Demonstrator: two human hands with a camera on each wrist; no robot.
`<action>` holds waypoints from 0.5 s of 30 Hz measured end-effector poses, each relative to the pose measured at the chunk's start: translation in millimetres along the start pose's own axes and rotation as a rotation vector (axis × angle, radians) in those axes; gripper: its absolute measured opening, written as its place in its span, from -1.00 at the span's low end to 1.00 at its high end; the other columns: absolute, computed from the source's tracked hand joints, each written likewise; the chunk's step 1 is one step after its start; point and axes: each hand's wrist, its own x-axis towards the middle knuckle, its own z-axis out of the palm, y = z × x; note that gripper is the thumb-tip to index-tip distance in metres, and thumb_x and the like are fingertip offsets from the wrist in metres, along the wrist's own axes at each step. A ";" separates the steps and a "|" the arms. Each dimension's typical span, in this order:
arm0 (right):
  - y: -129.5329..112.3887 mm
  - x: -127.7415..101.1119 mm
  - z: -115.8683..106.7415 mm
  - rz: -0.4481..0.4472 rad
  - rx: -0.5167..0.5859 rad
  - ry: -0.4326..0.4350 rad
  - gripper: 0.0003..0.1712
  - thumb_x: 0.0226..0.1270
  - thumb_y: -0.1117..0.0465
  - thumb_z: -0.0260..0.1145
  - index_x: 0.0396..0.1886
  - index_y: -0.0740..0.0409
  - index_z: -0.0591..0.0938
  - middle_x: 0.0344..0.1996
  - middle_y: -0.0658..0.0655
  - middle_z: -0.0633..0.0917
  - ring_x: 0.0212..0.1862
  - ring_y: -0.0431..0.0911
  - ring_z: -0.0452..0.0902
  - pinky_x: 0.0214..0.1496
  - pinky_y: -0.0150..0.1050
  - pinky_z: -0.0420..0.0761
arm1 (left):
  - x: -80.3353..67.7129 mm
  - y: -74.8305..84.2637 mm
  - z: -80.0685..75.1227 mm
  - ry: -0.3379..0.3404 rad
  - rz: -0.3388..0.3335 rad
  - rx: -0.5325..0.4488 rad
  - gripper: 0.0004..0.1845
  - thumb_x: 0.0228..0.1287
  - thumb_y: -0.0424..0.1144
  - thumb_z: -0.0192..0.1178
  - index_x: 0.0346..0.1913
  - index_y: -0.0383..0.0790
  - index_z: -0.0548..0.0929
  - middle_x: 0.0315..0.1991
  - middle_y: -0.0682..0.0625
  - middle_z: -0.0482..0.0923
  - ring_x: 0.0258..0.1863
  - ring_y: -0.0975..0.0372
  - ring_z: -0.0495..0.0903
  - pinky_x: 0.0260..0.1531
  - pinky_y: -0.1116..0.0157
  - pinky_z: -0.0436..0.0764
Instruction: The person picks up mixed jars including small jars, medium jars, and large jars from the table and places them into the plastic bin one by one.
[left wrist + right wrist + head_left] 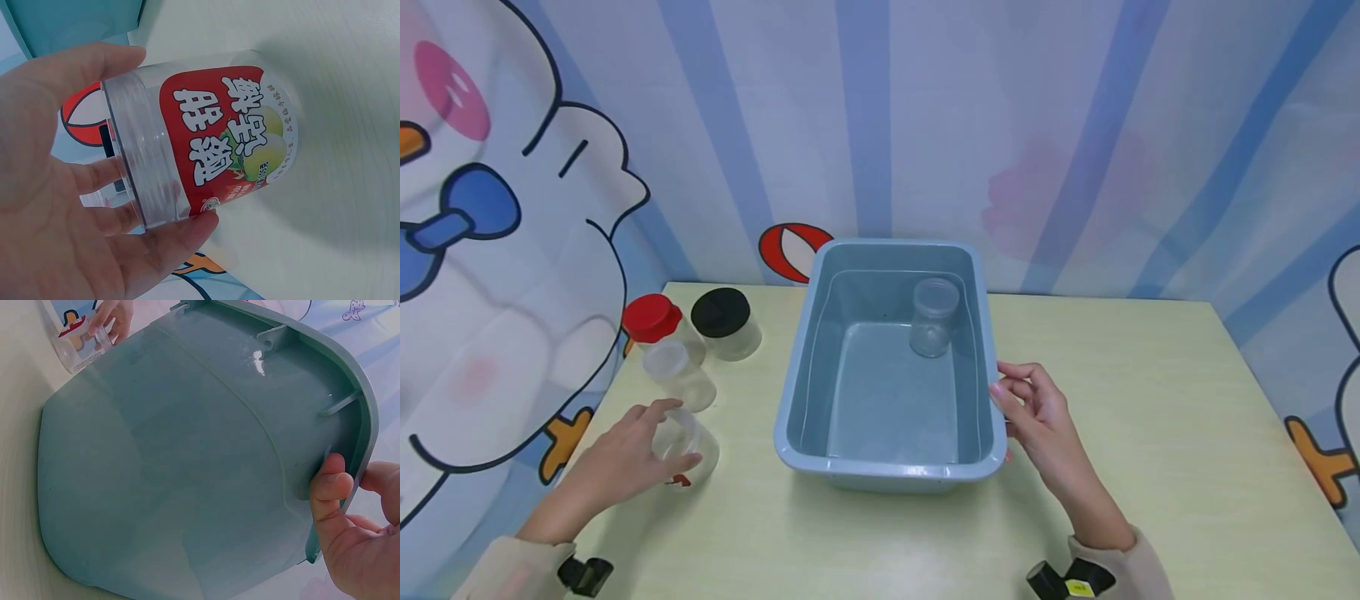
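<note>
Now: left hand [625,462] wraps lidless jar [688,450], tilted on table [1150,433]; could slip, roll. Right hand [1037,412] pinches tub [891,475] rim; tug might slosh water.

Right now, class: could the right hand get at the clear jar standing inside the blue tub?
Probably yes. The right hand grips the blue tub at its right rim, the tub is open-topped, and nothing lies between that rim and the clear jar standing near the far wall.

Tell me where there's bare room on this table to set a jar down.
Free: the table right of the blue tub, and the front strip between both hands. Crowded: the left edge, where the red-lidded jar, black-lidded jar and clear jars cluster.
</note>
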 end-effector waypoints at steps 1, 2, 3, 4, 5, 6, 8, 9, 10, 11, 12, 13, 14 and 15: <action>-0.1 0.1 0.0 -0.001 -0.002 0.001 -0.57 0.54 0.34 0.14 0.27 0.44 0.31 -0.17 0.19 0.65 -0.38 -0.16 0.62 -0.51 -0.32 0.63 | 0.1 0.3 -0.2 -0.003 -0.005 -0.004 -0.04 0.11 0.24 0.38 0.35 -0.41 0.33 0.05 -0.50 0.41 -0.14 -0.19 0.51 -0.26 -0.17 0.62; -0.1 0.1 0.0 0.000 -0.002 0.002 -0.57 0.54 0.34 0.14 0.27 0.44 0.31 -0.17 0.18 0.65 -0.38 -0.16 0.63 -0.49 -0.32 0.64 | 0.3 0.5 -0.6 -0.008 -0.011 -0.009 -0.04 0.11 0.24 0.38 0.35 -0.41 0.33 0.06 -0.51 0.40 -0.13 -0.19 0.51 -0.25 -0.18 0.61; -0.2 0.2 0.0 -0.001 -0.002 0.003 -0.58 0.54 0.34 0.14 0.26 0.44 0.31 -0.17 0.17 0.65 -0.37 -0.16 0.63 -0.47 -0.32 0.65 | 0.4 0.9 -0.8 -0.012 -0.016 -0.012 -0.04 0.11 0.23 0.38 0.35 -0.41 0.33 0.07 -0.51 0.40 -0.12 -0.19 0.51 -0.25 -0.18 0.61; -0.1 0.3 0.0 -0.001 -0.001 0.003 -0.58 0.54 0.34 0.14 0.26 0.44 0.31 -0.18 0.17 0.65 -0.38 -0.16 0.63 -0.46 -0.32 0.65 | 0.6 1.2 -1.1 -0.014 -0.020 -0.014 -0.04 0.12 0.23 0.38 0.35 -0.41 0.33 0.07 -0.51 0.40 -0.12 -0.20 0.51 -0.24 -0.18 0.61; 0.0 0.4 0.0 0.000 0.000 0.003 -0.58 0.54 0.34 0.14 0.26 0.44 0.31 -0.18 0.16 0.65 -0.38 -0.17 0.63 -0.47 -0.32 0.65 | 0.7 1.7 -1.5 -0.018 -0.024 -0.017 -0.04 0.12 0.23 0.38 0.36 -0.41 0.32 0.07 -0.51 0.39 -0.11 -0.20 0.51 -0.24 -0.19 0.61; 0.0 0.4 -0.1 -0.001 0.001 0.003 -0.58 0.54 0.34 0.14 0.26 0.44 0.31 -0.18 0.15 0.65 -0.38 -0.17 0.63 -0.47 -0.32 0.65 | 0.8 1.9 -2.3 -0.022 -0.028 -0.019 -0.04 0.12 0.24 0.38 0.36 -0.41 0.32 0.08 -0.51 0.39 -0.11 -0.21 0.50 -0.24 -0.19 0.61; 0.2 0.4 -0.1 0.000 0.003 0.002 -0.58 0.54 0.34 0.14 0.26 0.44 0.31 -0.19 0.13 0.65 -0.39 -0.17 0.62 -0.50 -0.33 0.63 | 1.3 2.1 -2.8 -0.025 -0.031 -0.022 -0.04 0.12 0.23 0.38 0.36 -0.42 0.32 0.08 -0.51 0.39 -0.10 -0.21 0.50 -0.23 -0.19 0.61; 0.1 0.3 -0.1 0.000 0.003 0.002 -0.58 0.54 0.34 0.14 0.26 0.44 0.31 -0.19 0.13 0.65 -0.40 -0.17 0.62 -0.52 -0.33 0.62 | 1.4 2.2 -3.0 -0.027 -0.032 -0.022 -0.04 0.12 0.23 0.38 0.36 -0.42 0.32 0.08 -0.51 0.39 -0.11 -0.21 0.50 -0.23 -0.19 0.61; 0.1 0.2 -0.2 0.001 0.003 0.001 -0.58 0.54 0.34 0.14 0.26 0.44 0.31 -0.19 0.12 0.65 -0.40 -0.17 0.62 -0.52 -0.34 0.62 | 1.5 2.2 -3.0 -0.029 -0.033 -0.023 -0.04 0.12 0.23 0.38 0.35 -0.42 0.32 0.08 -0.52 0.39 -0.11 -0.21 0.50 -0.23 -0.19 0.61; -0.1 0.1 -0.2 0.000 0.002 0.000 -0.58 0.54 0.34 0.14 0.27 0.44 0.31 -0.19 0.12 0.65 -0.40 -0.17 0.62 -0.52 -0.33 0.62 | 1.5 2.2 -3.1 -0.030 -0.035 -0.023 -0.03 0.12 0.23 0.38 0.35 -0.43 0.32 0.07 -0.52 0.39 -0.12 -0.21 0.50 -0.23 -0.19 0.61; -0.1 0.1 -0.2 0.001 0.002 -0.001 -0.57 0.54 0.34 0.14 0.27 0.44 0.30 -0.19 0.13 0.65 -0.39 -0.16 0.62 -0.51 -0.33 0.62 | 1.6 2.1 -2.8 -0.030 -0.037 -0.023 -0.04 0.12 0.23 0.38 0.35 -0.43 0.32 0.07 -0.52 0.39 -0.12 -0.21 0.50 -0.23 -0.18 0.61; -0.2 0.1 -0.2 0.001 0.001 -0.001 -0.57 0.54 0.34 0.14 0.27 0.43 0.30 -0.19 0.13 0.65 -0.40 -0.16 0.61 -0.52 -0.34 0.62 | 1.7 1.9 -2.5 -0.030 -0.038 -0.022 -0.04 0.12 0.23 0.38 0.35 -0.43 0.32 0.07 -0.52 0.39 -0.12 -0.20 0.50 -0.23 -0.18 0.61; -0.3 0.1 -0.2 0.000 0.001 -0.001 -0.57 0.54 0.34 0.14 0.27 0.43 0.30 -0.19 0.13 0.64 -0.39 -0.16 0.61 -0.52 -0.34 0.62 | 1.6 1.8 -2.5 -0.030 -0.040 -0.022 -0.04 0.12 0.23 0.38 0.35 -0.43 0.32 0.07 -0.52 0.39 -0.12 -0.20 0.50 -0.23 -0.18 0.61; -0.4 0.1 -0.1 0.000 0.002 -0.001 -0.57 0.54 0.34 0.14 0.27 0.43 0.30 -0.19 0.14 0.64 -0.39 -0.16 0.61 -0.52 -0.34 0.62 | 1.6 1.7 -2.7 -0.030 -0.041 -0.023 -0.04 0.12 0.22 0.39 0.35 -0.43 0.32 0.07 -0.52 0.39 -0.12 -0.20 0.50 -0.24 -0.18 0.61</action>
